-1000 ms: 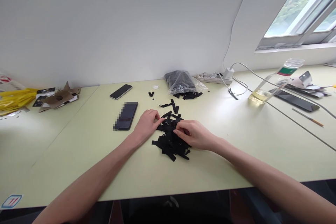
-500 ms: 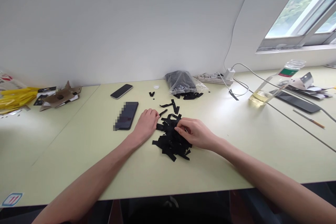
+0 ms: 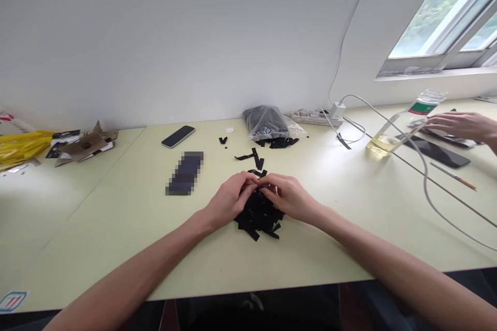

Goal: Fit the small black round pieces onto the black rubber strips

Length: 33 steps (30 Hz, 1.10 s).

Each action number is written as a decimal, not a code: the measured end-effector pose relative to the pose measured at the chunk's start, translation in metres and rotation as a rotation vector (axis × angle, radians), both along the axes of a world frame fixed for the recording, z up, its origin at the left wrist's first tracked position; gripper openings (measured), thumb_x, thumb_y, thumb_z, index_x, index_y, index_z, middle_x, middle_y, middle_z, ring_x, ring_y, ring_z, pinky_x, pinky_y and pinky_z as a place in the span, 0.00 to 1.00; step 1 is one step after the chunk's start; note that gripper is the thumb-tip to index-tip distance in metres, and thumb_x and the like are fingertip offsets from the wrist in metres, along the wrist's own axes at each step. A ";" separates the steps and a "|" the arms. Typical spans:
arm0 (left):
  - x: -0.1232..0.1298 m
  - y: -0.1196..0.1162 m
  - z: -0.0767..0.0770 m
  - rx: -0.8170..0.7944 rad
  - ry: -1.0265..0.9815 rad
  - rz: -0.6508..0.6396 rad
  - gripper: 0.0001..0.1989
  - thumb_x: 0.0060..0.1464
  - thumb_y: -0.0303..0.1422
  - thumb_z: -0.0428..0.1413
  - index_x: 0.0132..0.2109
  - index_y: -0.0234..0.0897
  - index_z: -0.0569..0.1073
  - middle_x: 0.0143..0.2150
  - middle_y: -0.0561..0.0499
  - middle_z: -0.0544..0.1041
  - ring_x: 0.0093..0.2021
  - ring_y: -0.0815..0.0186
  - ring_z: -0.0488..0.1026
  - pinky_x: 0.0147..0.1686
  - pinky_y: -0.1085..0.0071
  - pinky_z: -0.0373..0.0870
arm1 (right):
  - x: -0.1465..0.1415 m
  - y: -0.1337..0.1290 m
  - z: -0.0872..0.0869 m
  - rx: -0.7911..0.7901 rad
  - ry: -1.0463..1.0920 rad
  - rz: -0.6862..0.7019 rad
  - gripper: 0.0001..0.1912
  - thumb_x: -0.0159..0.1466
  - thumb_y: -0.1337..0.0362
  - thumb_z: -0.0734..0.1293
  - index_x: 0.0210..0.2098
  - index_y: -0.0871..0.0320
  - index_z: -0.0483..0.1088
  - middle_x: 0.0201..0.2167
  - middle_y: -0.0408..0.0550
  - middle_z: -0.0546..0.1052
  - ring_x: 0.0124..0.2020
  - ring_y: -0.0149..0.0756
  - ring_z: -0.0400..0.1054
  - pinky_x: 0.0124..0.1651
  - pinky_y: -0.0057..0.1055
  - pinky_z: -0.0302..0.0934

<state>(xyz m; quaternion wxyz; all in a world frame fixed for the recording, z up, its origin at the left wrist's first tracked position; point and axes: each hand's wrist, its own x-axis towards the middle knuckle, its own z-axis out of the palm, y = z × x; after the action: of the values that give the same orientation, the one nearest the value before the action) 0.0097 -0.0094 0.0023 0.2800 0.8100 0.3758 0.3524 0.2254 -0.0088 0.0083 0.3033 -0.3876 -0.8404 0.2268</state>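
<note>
A heap of short, flat black strips (image 3: 261, 220) lies on the table in front of me. Over its far part my left hand (image 3: 233, 197) and my right hand (image 3: 289, 197) meet, thumbs and fingers pinched, fingertips touching or nearly so. Whatever sits between the fingertips is hidden against the black heap. Just beyond my hands are a few loose black strips (image 3: 256, 158). Farther back stands a clear plastic bag (image 3: 267, 121) filled with black material, more strips spread at its front.
Left of my hands lie a blurred-out phone (image 3: 185, 173) and another phone (image 3: 178, 136). To the right, a power strip (image 3: 314, 116), a white cable (image 3: 425, 176), a tilted bottle with yellow liquid (image 3: 388, 139) and a craft knife (image 3: 452, 176). Another person's hand (image 3: 460, 125) reaches in there.
My left hand has moved right, from the heap's left edge to meet my right hand. My right hand stays nearly in place. Another person's hand has appeared at the right, and the cable has shifted.
</note>
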 end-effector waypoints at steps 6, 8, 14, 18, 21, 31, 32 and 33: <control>-0.003 0.000 0.001 0.101 -0.068 0.124 0.09 0.69 0.38 0.50 0.50 0.41 0.70 0.41 0.49 0.76 0.39 0.65 0.73 0.41 0.67 0.72 | 0.000 0.001 0.000 -0.004 0.016 -0.021 0.12 0.73 0.62 0.58 0.39 0.57 0.72 0.30 0.47 0.75 0.28 0.33 0.66 0.32 0.31 0.59; -0.005 -0.001 0.001 0.235 -0.076 0.162 0.08 0.68 0.38 0.52 0.48 0.41 0.70 0.38 0.50 0.75 0.38 0.65 0.72 0.40 0.67 0.70 | -0.001 0.000 0.001 -0.012 0.007 -0.030 0.13 0.73 0.62 0.58 0.37 0.57 0.71 0.29 0.47 0.75 0.27 0.33 0.65 0.31 0.30 0.58; -0.003 0.000 0.000 0.453 0.275 -0.044 0.11 0.67 0.38 0.53 0.37 0.40 0.71 0.32 0.52 0.76 0.35 0.64 0.71 0.38 0.63 0.63 | 0.000 0.000 0.002 -0.069 -0.094 -0.036 0.12 0.71 0.65 0.58 0.31 0.57 0.67 0.27 0.45 0.73 0.26 0.32 0.62 0.30 0.30 0.53; -0.002 0.004 -0.004 0.383 0.358 0.006 0.13 0.68 0.40 0.52 0.36 0.39 0.72 0.32 0.51 0.76 0.34 0.64 0.72 0.39 0.63 0.62 | 0.000 0.001 0.003 -0.087 -0.111 0.038 0.13 0.71 0.66 0.57 0.29 0.57 0.63 0.26 0.43 0.70 0.25 0.31 0.59 0.30 0.29 0.52; -0.003 0.007 -0.005 0.361 0.356 0.032 0.12 0.69 0.38 0.50 0.37 0.39 0.72 0.32 0.51 0.77 0.33 0.64 0.72 0.39 0.63 0.61 | 0.000 0.000 0.003 -0.072 -0.115 0.088 0.12 0.70 0.68 0.57 0.29 0.57 0.62 0.25 0.43 0.69 0.25 0.31 0.58 0.30 0.30 0.51; -0.002 0.006 -0.005 0.331 0.432 -0.021 0.08 0.64 0.31 0.50 0.37 0.39 0.72 0.34 0.50 0.77 0.36 0.62 0.73 0.40 0.63 0.62 | -0.001 0.001 -0.003 -0.049 -0.143 0.131 0.13 0.69 0.69 0.56 0.28 0.56 0.55 0.24 0.41 0.65 0.24 0.30 0.54 0.29 0.30 0.48; -0.001 0.006 -0.005 0.331 0.440 -0.026 0.08 0.64 0.30 0.50 0.37 0.38 0.72 0.34 0.50 0.77 0.36 0.62 0.72 0.40 0.63 0.62 | -0.001 0.001 -0.003 -0.038 -0.146 0.140 0.13 0.69 0.69 0.56 0.28 0.55 0.55 0.24 0.41 0.64 0.24 0.30 0.53 0.29 0.30 0.48; -0.001 0.006 -0.005 0.332 0.447 -0.030 0.08 0.64 0.30 0.50 0.37 0.38 0.71 0.34 0.50 0.77 0.36 0.62 0.72 0.41 0.63 0.62 | -0.001 0.001 -0.003 -0.025 -0.149 0.150 0.13 0.69 0.69 0.56 0.27 0.55 0.54 0.24 0.41 0.64 0.25 0.31 0.53 0.29 0.30 0.48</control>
<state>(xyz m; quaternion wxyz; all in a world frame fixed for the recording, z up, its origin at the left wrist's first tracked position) 0.0086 -0.0036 -0.0029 0.0587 0.9079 0.3536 0.2174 0.2246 -0.0079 0.0052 0.2174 -0.3431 -0.8844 0.2297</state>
